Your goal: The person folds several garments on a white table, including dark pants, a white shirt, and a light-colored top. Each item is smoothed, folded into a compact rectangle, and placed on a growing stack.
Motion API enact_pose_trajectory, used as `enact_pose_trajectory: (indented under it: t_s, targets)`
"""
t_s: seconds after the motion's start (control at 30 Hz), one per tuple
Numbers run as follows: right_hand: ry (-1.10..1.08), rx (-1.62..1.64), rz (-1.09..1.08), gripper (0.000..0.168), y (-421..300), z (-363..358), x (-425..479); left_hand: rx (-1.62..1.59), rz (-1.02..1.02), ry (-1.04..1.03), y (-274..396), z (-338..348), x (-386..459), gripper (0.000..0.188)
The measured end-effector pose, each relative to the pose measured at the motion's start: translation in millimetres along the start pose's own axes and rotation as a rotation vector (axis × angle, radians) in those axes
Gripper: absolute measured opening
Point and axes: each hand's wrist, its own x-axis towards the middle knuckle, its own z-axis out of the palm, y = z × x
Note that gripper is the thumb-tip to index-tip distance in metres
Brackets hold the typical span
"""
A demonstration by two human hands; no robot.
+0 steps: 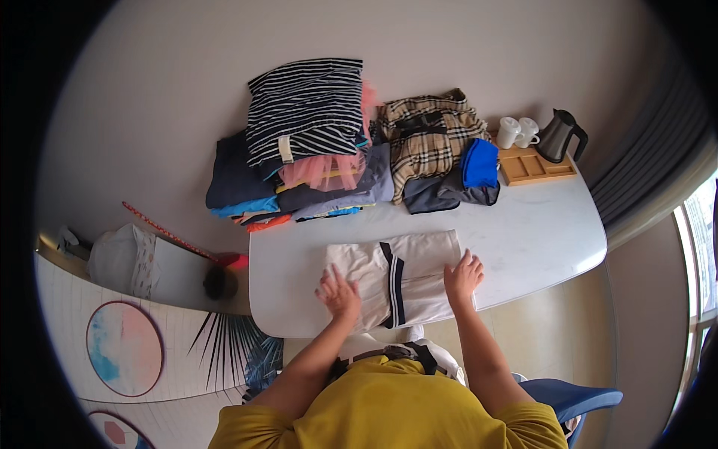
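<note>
A cream garment with a dark band and white stripes (pixel 418 266) lies folded into a rough rectangle on the white marbled table (pixel 533 236), near its front edge. My left hand (pixel 339 293) rests on the garment's left side with fingers apart. At the right edge, my right hand (pixel 463 276) touches the cloth, its fingers spread, holding nothing. Behind, a striped black-and-white garment (pixel 305 112) tops a tall stack of folded clothes with pink tulle (pixel 325 171) beneath it. To the right of that stack lie a plaid garment (pixel 443 146) and a folded blue cloth (pixel 480 163).
A wooden tray (pixel 538 168), white lidded cups (pixel 509 133) and an electric kettle (pixel 556 137) stand at the back right. A blue chair (pixel 578 395) is at my right. Left of the table are a red-patterned stick (pixel 168 231) and a white bag (pixel 120 261).
</note>
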Motion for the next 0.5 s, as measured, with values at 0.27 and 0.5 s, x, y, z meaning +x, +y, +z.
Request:
enact_pose_trajectory:
  t_s: [0.27, 0.5]
  targets:
    - [-0.383, 0.306, -0.31, 0.072, -76.3, 49.3, -89.0, -0.491, -0.158, -0.112, -73.1, 76.9, -4.2, 0.05]
    - [-0.523, 0.33, -0.268, 0.079, -127.9, 40.8, -101.9, -1.421, -0.461, -0.287, -115.6, 75.7, -1.9, 0.04]
